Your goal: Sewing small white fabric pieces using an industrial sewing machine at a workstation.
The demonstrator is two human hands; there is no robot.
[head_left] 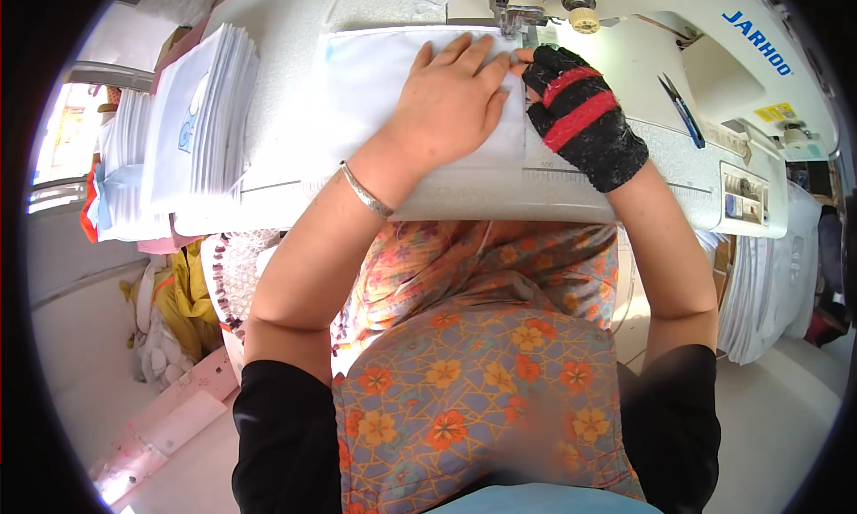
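A white fabric piece (375, 77) lies flat on the sewing machine's bed, its top right corner close to the presser foot (511, 19). My left hand (451, 99), bare with a silver bangle at the wrist, rests on the fabric with its fingers stretched out, fingertips near the upper edge. My right hand (585, 112) wears a black fingerless glove with red stripes. Its fingers are bent at the fabric's right edge, just below the presser foot, and seem to pinch that edge; the glove partly hides the grip.
To the left stands a thick stack of white fabric pieces (201, 121), the front one with a blue print. Blue-handled thread snips (683, 112) lie on the right of the bed. A small tray of bobbins (745, 199) sits at the front right. The white machine head (723, 77) overhangs the right side.
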